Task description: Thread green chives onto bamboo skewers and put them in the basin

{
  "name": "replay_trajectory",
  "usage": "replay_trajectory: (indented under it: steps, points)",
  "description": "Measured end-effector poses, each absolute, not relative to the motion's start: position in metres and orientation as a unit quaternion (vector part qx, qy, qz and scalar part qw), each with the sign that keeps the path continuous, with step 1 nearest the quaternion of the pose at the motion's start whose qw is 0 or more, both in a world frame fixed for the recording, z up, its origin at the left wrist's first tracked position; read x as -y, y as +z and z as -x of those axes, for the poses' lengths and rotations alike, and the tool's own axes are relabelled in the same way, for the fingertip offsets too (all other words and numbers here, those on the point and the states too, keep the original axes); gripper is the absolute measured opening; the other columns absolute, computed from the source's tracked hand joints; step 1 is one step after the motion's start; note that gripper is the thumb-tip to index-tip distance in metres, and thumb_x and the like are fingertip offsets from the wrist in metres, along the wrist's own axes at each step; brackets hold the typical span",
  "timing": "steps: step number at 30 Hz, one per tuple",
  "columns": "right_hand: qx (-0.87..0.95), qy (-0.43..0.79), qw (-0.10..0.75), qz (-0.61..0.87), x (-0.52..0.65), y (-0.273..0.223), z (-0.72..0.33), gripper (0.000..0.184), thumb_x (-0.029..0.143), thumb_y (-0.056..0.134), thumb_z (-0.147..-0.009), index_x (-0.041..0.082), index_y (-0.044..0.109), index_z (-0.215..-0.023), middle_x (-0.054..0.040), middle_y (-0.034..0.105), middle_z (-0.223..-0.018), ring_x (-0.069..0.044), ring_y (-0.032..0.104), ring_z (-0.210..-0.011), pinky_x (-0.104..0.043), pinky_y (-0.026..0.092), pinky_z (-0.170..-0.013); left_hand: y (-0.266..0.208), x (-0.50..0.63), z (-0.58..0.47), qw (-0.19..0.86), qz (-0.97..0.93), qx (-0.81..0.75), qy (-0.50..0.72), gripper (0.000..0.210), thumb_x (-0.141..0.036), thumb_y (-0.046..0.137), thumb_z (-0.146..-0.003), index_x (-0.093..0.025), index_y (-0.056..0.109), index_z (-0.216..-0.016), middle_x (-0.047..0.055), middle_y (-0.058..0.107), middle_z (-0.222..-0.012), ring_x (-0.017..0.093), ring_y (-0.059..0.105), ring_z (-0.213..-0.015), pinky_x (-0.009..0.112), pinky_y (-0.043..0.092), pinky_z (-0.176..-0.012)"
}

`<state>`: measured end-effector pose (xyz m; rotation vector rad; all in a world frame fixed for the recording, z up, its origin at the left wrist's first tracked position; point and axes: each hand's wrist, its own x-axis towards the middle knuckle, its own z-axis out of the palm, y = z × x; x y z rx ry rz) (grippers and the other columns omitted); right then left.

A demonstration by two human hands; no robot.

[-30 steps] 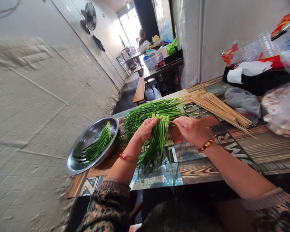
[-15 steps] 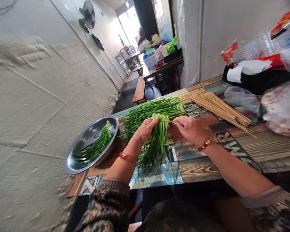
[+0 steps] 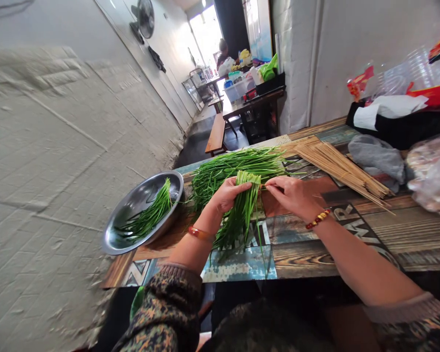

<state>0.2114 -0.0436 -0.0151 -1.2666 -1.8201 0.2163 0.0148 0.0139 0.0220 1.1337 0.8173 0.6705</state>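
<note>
My left hand point(image 3: 230, 194) is closed around a row of garlic chives point(image 3: 245, 210), their pale cut ends up and their green leaves hanging over the table edge side. At the right of this row, my right hand point(image 3: 288, 193) pinches the end of a thin bamboo skewer point(image 3: 263, 186); most of the skewer is hidden among the stems. A larger heap of chives point(image 3: 220, 168) lies on the table just beyond my hands. To the left, a steel bowl point(image 3: 113, 239) holds another bunch of chives point(image 3: 150, 215).
Loose bamboo skewers point(image 3: 341, 166) lie to the right on the wood-patterned table point(image 3: 308, 254). Plastic bags point(image 3: 434, 176) and packaging point(image 3: 392, 110) crowd the far right. A rough white wall point(image 3: 51, 171) runs along the left. Beyond stand a bench point(image 3: 216, 133) and another table with containers.
The view has shifted slightly, so the scene sits a little further right. Both hands keep their hold on the chives and the skewer, with only small movement.
</note>
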Motion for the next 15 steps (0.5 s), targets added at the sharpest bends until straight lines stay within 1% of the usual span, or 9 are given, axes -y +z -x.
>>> replay_trajectory:
  steps: [3,9,15]
  points:
    - [0.738,0.091,0.437,0.505,0.0445,-0.0161,-0.2103,0.02,0.025,0.048,-0.092,0.02,0.066,-0.085,-0.0054,0.072,-0.09,-0.02,0.065,-0.084,-0.031,0.047,-0.076,0.0234,-0.0127,-0.017,0.715,-0.509,-0.372,0.301,0.038,-0.03,0.084,-0.059,-0.009,0.073,-0.09,0.009,0.074,-0.081,0.019,0.068,-0.068,0.03,0.053,-0.069]
    - [0.741,0.083,0.446,0.495,0.0483,-0.0162,-0.2054,0.022,0.023,0.044,-0.093,0.02,0.063,-0.083,-0.0053,0.07,-0.084,-0.019,0.063,-0.08,-0.03,0.045,-0.074,0.0221,-0.0115,-0.0196,0.704,-0.495,-0.384,0.334,0.034,-0.025,0.086,-0.054,-0.01,0.073,-0.082,0.006,0.073,-0.076,0.015,0.065,-0.061,0.03,0.052,-0.067]
    - [0.726,0.074,0.457,0.508,0.0516,-0.015,-0.2014,0.021,0.022,0.046,-0.093,0.02,0.062,-0.08,-0.0051,0.07,-0.083,-0.019,0.063,-0.079,-0.029,0.043,-0.072,0.02,-0.0092,-0.0223,0.702,-0.5,-0.374,0.343,0.035,-0.026,0.086,-0.055,-0.011,0.073,-0.084,0.004,0.074,-0.078,0.014,0.066,-0.065,0.028,0.053,-0.071]
